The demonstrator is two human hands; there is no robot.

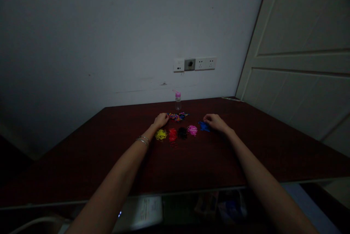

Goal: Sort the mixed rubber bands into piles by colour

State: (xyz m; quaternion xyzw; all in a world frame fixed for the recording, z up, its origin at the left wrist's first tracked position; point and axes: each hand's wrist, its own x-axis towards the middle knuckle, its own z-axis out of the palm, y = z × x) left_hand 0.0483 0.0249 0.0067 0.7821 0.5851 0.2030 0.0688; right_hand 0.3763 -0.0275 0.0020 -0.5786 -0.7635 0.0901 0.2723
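My left hand (161, 120) touches the left edge of a mixed, many-coloured pile (178, 117) of what look like small rubber bands. Its fingers are drawn together, and whatever they pinch is too small to make out. At the right, my right hand (214, 121) rests against a blue pile (204, 126), thumb and fingers closed, their tips partly hidden. Between the hands, nearer to me, lie a yellow pile (161, 134), a red pile (172, 135), a black pile (182, 132) and a pink pile (192, 130). Several red bands trail toward me below the red pile.
A small clear bottle with a pink cap (178, 101) stands behind the mixed pile, close to the wall. Wall sockets (201, 63) sit above the dark red table (109, 146). Under the table's front edge are a white box-like object (144, 212) and dim bags.
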